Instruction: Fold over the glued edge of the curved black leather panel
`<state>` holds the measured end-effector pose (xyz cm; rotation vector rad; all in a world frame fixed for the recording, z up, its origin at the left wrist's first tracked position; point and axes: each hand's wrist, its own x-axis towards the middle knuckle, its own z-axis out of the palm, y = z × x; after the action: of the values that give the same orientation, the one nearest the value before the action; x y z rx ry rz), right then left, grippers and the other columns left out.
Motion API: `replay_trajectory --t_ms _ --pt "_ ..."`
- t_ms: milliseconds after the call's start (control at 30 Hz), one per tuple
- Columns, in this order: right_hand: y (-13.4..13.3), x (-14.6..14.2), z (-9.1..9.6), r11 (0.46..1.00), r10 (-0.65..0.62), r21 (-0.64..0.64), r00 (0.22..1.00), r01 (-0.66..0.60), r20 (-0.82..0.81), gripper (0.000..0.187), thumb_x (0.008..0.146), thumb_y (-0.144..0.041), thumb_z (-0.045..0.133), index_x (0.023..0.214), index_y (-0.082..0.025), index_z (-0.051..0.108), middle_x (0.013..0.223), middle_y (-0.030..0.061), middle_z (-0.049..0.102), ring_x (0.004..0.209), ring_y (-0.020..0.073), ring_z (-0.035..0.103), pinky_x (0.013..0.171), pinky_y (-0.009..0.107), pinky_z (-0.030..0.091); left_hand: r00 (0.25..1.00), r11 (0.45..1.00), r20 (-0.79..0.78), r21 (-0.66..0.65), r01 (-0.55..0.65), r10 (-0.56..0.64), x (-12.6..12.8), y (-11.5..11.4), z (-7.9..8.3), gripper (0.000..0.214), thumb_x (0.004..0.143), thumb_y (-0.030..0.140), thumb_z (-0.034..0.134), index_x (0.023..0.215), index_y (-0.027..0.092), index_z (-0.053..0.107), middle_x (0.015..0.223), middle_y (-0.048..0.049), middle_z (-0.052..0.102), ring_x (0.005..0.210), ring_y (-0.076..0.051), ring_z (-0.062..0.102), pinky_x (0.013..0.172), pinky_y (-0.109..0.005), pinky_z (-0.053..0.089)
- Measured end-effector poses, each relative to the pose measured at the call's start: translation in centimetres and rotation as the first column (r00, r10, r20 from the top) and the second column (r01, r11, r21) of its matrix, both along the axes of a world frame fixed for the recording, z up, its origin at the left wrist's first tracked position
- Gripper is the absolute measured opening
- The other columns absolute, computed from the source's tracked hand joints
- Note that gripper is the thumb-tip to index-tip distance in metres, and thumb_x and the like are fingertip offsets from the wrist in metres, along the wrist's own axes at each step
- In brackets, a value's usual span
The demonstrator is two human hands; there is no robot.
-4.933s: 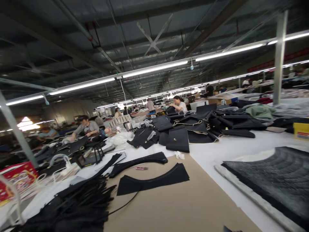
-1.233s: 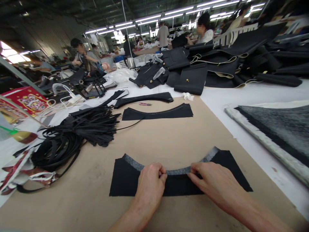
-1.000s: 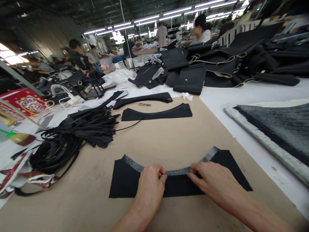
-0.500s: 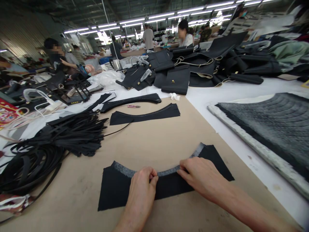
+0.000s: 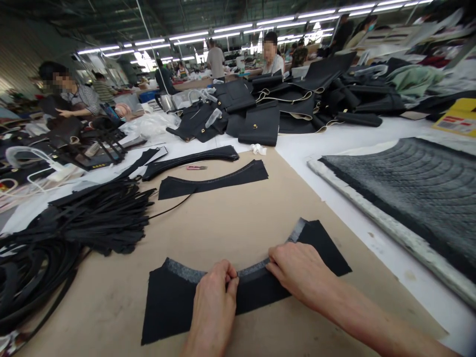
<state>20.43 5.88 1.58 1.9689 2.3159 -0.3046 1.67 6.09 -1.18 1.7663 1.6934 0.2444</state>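
Note:
A black fabric piece [image 5: 167, 307] with a concave upper edge lies flat on brown paper [image 5: 208, 223]. Along that curve runs a speckled grey band [image 5: 184, 271]. My left hand [image 5: 214, 300] is closed at the middle of the curve, thumb and forefinger pinched on the edge. Further right, my right hand [image 5: 297, 270] is also closed, its fingertips pinching the same edge. Both hands cover parts of the band. Beyond them lies a similar curved black piece [image 5: 213, 181], and behind it a stack of curved black pieces [image 5: 191, 161].
Small pink-handled thread snips [image 5: 196, 168] lie between the far pieces. Black strips [image 5: 100, 215] heap at the left. A grey-dusted black sheet [image 5: 401, 188] lies right on a white-edged board. Black bag parts [image 5: 260, 121] pile at the back; a person [image 5: 80, 91] is at the far left.
The camera view has turned slightly, so most of the scene sits further left. Both hands stay pinched on the curved edge, with only a slight shift of the fingers.

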Motion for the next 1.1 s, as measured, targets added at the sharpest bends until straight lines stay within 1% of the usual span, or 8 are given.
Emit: replay_trajectory --t_ms 167,267,333,467,567,800,933,1100 --pt "-0.5 0.3 -0.5 0.999 -0.041 0.017 0.999 0.042 -0.022 0.011 0.089 -0.025 0.058 0.079 -0.019 0.061 0.074 0.0049 0.068 0.072 0.0265 0.066 0.060 0.031 0.042 1.000 0.999 -0.012 0.041 -0.028 0.029 -0.3 -0.3 0.1 0.015 0.082 0.012 0.052 0.092 0.022 0.047 0.078 0.0028 0.057 0.073 -0.016 0.058 0.068 -0.026 0.038" --pt "-1.1 0.8 -1.4 0.993 -0.073 0.088 0.996 0.077 -0.043 0.014 0.086 -0.026 0.065 0.093 -0.019 0.056 0.083 0.0039 0.067 0.077 0.0268 0.064 0.073 0.038 0.044 0.989 0.950 -0.147 0.303 0.072 -0.028 -0.6 -0.7 -0.7 0.017 0.082 0.011 0.051 0.095 0.021 0.053 0.100 -0.0045 0.059 0.096 -0.022 0.057 0.081 -0.034 0.042" --pt "-1.6 1.1 -2.3 0.981 -0.086 0.169 0.994 0.095 -0.060 0.022 0.084 -0.027 0.069 0.098 -0.019 0.053 0.090 0.0049 0.065 0.083 0.0257 0.063 0.083 0.042 0.041 0.960 0.818 -0.244 0.520 0.247 -0.135 -0.8 -0.9 -1.6 0.034 0.083 0.007 0.045 0.111 0.023 0.056 0.115 -0.0076 0.058 0.108 -0.025 0.054 0.088 -0.039 0.042" --pt "-2.1 1.9 -4.4 0.952 -0.036 0.298 0.993 0.067 -0.108 0.021 0.087 -0.032 0.064 0.098 -0.020 0.050 0.094 0.0072 0.062 0.091 0.0246 0.060 0.087 0.039 0.037 0.758 0.399 -0.411 0.667 0.629 -0.507 -0.5 -0.7 -3.2 0.048 0.086 0.001 0.033 0.127 0.017 0.050 0.112 -0.0084 0.063 0.102 -0.020 0.058 0.086 -0.030 0.047" --pt "-1.7 2.7 -4.5 0.957 -0.018 0.281 0.985 0.067 -0.173 0.021 0.087 -0.036 0.063 0.093 -0.020 0.051 0.089 0.0053 0.062 0.087 0.0234 0.060 0.083 0.038 0.036 0.686 0.250 -0.498 0.682 0.688 -0.530 0.1 -0.5 -3.7 0.038 0.092 0.006 0.031 0.120 0.012 0.055 0.106 -0.0077 0.066 0.097 -0.018 0.059 0.082 -0.026 0.050" --pt "0.6 6.0 -0.3 0.997 -0.077 0.002 0.961 0.080 -0.266 0.012 0.085 -0.030 0.063 0.077 -0.022 0.060 0.080 -0.0014 0.065 0.080 0.0196 0.060 0.077 0.035 0.031 0.786 0.157 -0.544 0.783 0.601 -0.296 1.2 -1.4 -5.8 0.033 0.093 0.010 0.032 0.109 0.014 0.061 0.097 -0.0080 0.063 0.092 -0.017 0.060 0.077 -0.026 0.050" --pt "1.6 6.8 0.0 0.998 -0.065 -0.034 0.976 0.059 -0.208 0.011 0.082 -0.021 0.059 0.071 -0.021 0.060 0.073 -0.0016 0.066 0.074 0.0189 0.060 0.073 0.033 0.030 0.769 0.214 -0.568 0.745 0.631 -0.293 1.4 -1.9 -6.8 0.034 0.088 0.007 0.037 0.112 0.014 0.060 0.103 -0.0102 0.062 0.096 -0.019 0.060 0.079 -0.026 0.051" --pt "1.9 6.3 -0.6 0.999 -0.036 -0.012 0.986 0.034 -0.163 0.011 0.081 -0.018 0.057 0.072 -0.019 0.062 0.074 0.0023 0.067 0.075 0.0212 0.061 0.075 0.036 0.029 0.756 0.276 -0.578 0.707 0.652 -0.307 2.0 -2.2 -6.3 0.039 0.082 0.002 0.039 0.114 0.011 0.058 0.099 -0.0092 0.060 0.091 -0.019 0.059 0.081 -0.028 0.052"
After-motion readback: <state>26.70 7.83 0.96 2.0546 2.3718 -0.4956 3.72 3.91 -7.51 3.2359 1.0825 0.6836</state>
